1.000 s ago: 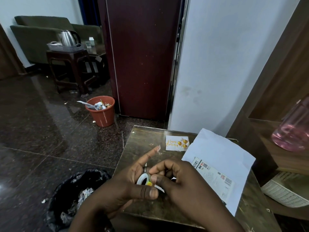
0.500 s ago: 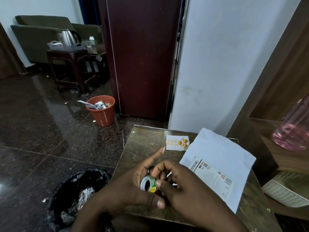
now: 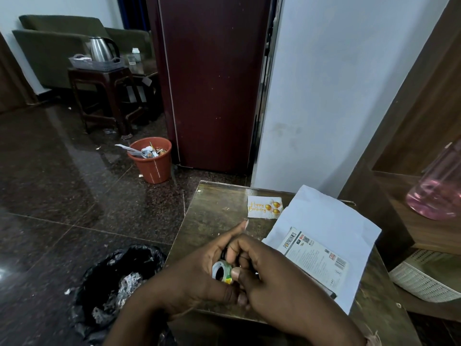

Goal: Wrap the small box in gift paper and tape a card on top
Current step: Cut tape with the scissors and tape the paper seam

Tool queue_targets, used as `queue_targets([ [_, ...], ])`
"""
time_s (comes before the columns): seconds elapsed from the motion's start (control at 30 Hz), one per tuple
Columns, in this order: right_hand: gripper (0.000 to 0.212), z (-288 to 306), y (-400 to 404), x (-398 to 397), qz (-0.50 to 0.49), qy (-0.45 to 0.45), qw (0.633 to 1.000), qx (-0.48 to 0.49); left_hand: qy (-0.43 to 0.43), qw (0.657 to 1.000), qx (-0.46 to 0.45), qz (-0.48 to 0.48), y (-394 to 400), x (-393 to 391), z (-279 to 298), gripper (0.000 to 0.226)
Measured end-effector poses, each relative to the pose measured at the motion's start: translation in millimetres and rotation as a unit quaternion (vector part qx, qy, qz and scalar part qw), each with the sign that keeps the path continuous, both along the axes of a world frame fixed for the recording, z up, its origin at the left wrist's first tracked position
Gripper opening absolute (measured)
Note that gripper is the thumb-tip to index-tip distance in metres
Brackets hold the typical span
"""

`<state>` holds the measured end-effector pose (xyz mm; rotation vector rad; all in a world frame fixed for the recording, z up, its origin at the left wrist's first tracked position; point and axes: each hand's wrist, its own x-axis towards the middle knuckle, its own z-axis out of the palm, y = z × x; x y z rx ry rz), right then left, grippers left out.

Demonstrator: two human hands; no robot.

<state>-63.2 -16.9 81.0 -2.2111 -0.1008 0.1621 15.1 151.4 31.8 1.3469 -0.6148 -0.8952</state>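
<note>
I see both hands meeting over the near part of the tabletop, working a small roll of clear tape. The left hand grips the roll, thumb curled along its near side and the index finger stretched out straight toward the far edge. The right hand has its fingers curled in against the roll, the thumb tip pressed on the roll's green-and-yellow rim. The roll stands on edge, its open core facing left and toward me.

The small box lies flat just right of the hands, printed face up, long axis running from the far left to the near right, with the brand lettering at its far-left end. It rests on a white sheet of gift paper spread beneath it; the sheet's far corner points away from me and its near corner hangs toward the tabletop's right edge. The paper lies open, not folded over the box.

A "Happy Birthday" card with gold balloons lies flat beyond the hands, its right edge touching or tucked under the paper; I cannot tell which.

On the floor stand an orange waste bin by a dark red fridge, and a black bin bag to my near left.
</note>
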Motion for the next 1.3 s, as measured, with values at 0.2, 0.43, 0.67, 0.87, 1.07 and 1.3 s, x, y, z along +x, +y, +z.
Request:
queue_targets([
  [0.2, 0.02, -0.6, 2.0, -0.4, -0.008, -0.011, 1.0, -0.019, 0.012, 1.0, 0.01, 0.019, -0.6, 0.5, -3.2, 0.108],
  [0.43, 0.019, -11.5, 8.0, 5.1, -0.081, -0.017, 0.994, 0.074, 0.046, 0.997, -0.042, 0.051, -0.8, 4.9, 1.2, 0.109],
  [0.67, 0.023, -19.8, 10.1, 11.3, -0.123, -0.008, 0.988, 0.097, 0.026, 0.994, 0.015, 0.107, -2.5, 10.3, -6.0, 0.111],
  [0.87, 0.014, -24.9, 7.4, 12.9, -0.141, 0.001, 0.984, 0.108, -0.099, 0.966, 0.113, 0.211, -3.6, 16.6, -11.3, 0.093],
  [1.07, 0.006, -31.2, 6.4, 13.0, -0.142, -0.009, 0.985, 0.098, -0.207, 0.887, 0.27, 0.312, 3.9, 29.0, -35.2, 0.094],
  [1.3, 0.006, -33.2, 10.8, 12.8, -0.119, -0.014, 0.989, 0.087, -0.222, 0.842, 0.374, 0.319, 8.1, 31.4, -47.9, 0.097],
])
